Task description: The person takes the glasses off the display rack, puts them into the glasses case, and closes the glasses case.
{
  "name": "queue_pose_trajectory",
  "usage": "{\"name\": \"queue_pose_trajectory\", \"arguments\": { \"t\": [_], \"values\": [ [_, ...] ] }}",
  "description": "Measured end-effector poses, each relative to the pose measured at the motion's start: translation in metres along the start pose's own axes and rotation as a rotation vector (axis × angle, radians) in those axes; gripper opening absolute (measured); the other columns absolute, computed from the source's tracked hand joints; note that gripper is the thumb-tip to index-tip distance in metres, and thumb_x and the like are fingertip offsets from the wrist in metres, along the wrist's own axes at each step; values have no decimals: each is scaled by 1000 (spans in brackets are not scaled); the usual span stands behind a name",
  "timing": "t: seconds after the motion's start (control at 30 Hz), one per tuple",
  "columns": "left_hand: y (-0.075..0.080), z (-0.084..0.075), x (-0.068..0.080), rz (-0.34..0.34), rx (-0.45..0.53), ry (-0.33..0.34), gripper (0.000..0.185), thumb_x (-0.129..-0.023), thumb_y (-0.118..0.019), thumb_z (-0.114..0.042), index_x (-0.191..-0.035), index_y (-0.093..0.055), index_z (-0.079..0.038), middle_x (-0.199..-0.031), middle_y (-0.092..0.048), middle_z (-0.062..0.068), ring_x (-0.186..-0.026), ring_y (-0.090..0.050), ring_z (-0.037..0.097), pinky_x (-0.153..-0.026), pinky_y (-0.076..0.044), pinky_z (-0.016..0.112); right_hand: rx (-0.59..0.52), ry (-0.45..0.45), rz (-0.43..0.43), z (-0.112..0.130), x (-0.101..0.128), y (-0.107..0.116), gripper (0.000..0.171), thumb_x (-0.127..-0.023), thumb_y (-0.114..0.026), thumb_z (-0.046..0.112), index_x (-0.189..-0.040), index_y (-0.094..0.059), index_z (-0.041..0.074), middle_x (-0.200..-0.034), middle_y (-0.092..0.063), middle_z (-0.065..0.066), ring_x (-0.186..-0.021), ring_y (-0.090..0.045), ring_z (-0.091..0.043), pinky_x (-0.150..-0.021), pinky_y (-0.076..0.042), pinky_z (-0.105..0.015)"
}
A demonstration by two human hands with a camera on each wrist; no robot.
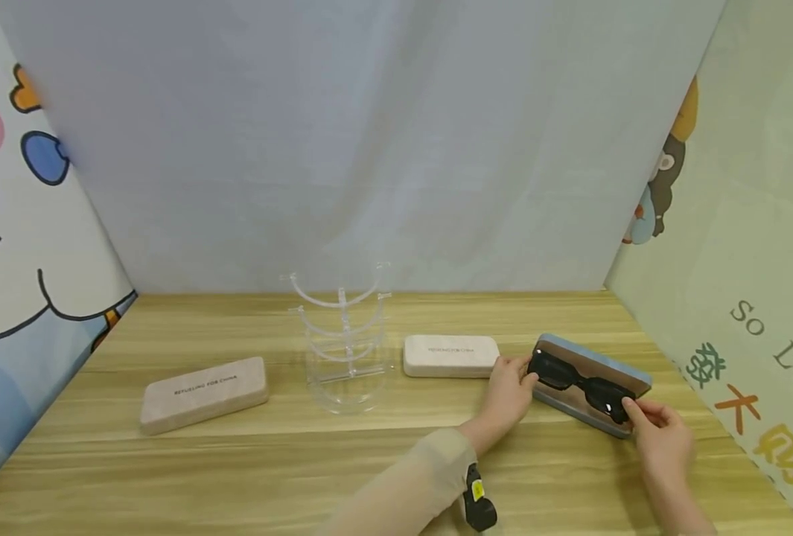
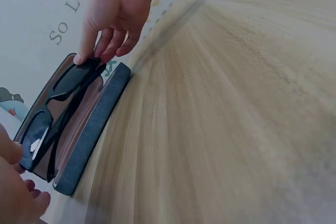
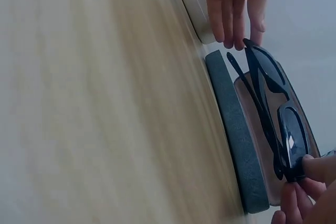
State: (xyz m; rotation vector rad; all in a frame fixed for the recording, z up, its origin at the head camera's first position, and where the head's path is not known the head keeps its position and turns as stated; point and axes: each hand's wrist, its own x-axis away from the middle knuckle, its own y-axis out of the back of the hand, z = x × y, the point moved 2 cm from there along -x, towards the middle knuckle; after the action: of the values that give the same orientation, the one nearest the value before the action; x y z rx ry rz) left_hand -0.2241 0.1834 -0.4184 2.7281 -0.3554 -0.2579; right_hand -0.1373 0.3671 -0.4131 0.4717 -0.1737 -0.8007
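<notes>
At lower right of the wooden table (image 1: 249, 461), the open blue case (image 1: 627, 376) holds black sunglasses (image 1: 580, 383). The left hand (image 1: 511, 393) pinches their left end, the right hand (image 1: 660, 435) their right end.

Table (image 1: 235, 461): light wood grain, pale yellow. Back wall (image 1: 369, 134): plain grey-white cloth, creased. Left panel (image 1: 7, 246): cartoon print in blue, pink, orange. Right panel (image 1: 758, 246): pale green, cartoon figure, lettering. Light even, soft.
</notes>
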Motion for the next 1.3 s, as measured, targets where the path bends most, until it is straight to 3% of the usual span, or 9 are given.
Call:
{"name": "queue_pose_trajectory", "arguments": {
  "t": [0.13,0.27,0.43,0.57,0.83,1.03,1.2,1.3],
  "values": [
    [-6,-1,-5,39,-62,9,36,-92,-52,-12,-127,-52,-3,-123,-49,11,-113,-49,20,-92,-44,26,92,-6,29,-2,-5,3,39,-84,-63,36,-97,-61,0,-54,-49,24,-52,-48,5,-48,-41,-17],
    [-10,0,-8,70,-94,34,39,-91,-50,-7,-129,-49,-2,-127,-46,12,-119,-45,21,-98,-40,26,203,-1,52,-6,-11,5,46,-83,-62,39,-99,-63,-4,-62,-55,13,-63,-50,-7,-57,-37,-24],
    [-12,1,-11,95,-157,18,44,-87,-50,1,-131,-48,-3,-124,-48,14,-116,-45,20,-96,-39,23,243,-9,69,-9,-16,4,47,-83,-61,41,-98,-65,-4,-87,-63,-16,-85,-52,-28,-64,-35,-30],
    [-14,4,-12,99,-181,7,52,-80,-50,5,-131,-47,-2,-119,-48,14,-111,-45,19,-92,-38,20,244,-4,93,-9,-17,3,46,-84,-60,38,-96,-64,-6,-101,-59,-25,-83,-52,-28,-60,-36,-27],
    [-17,4,-13,134,-246,39,57,-77,-54,-4,-133,-45,-3,-120,-45,12,-112,-38,19,-96,-33,22,243,-2,118,-9,-19,0,51,-86,-58,37,-105,-60,-11,-110,-54,-30,-87,-51,-33,-54,-38,-25],
    [-16,0,-20,113,-185,86,49,-79,-57,-10,-127,-49,-3,-118,-48,14,-112,-44,22,-95,-38,25,229,-4,113,-8,-18,0,52,-85,-59,36,-106,-60,-11,-109,-55,-30,-87,-51,-32,-52,-39,-23],
    [-11,-6,-27,186,-132,113,65,-82,-56,-12,-142,-30,-11,-136,-39,13,-124,-41,25,-101,-37,31,220,3,103,-7,-18,0,50,-85,-60,34,-104,-60,-12,-105,-56,-30,-91,-51,-35,-56,-38,-21],
    [-8,-9,-31,232,-100,108,67,-83,-54,-11,-144,-27,-14,-142,-35,10,-126,-39,23,-101,-36,31,230,4,82,-9,-19,1,48,-83,-62,33,-101,-62,-11,-93,-61,-26,-83,-52,-31,-57,-37,-23]
  ]
}}
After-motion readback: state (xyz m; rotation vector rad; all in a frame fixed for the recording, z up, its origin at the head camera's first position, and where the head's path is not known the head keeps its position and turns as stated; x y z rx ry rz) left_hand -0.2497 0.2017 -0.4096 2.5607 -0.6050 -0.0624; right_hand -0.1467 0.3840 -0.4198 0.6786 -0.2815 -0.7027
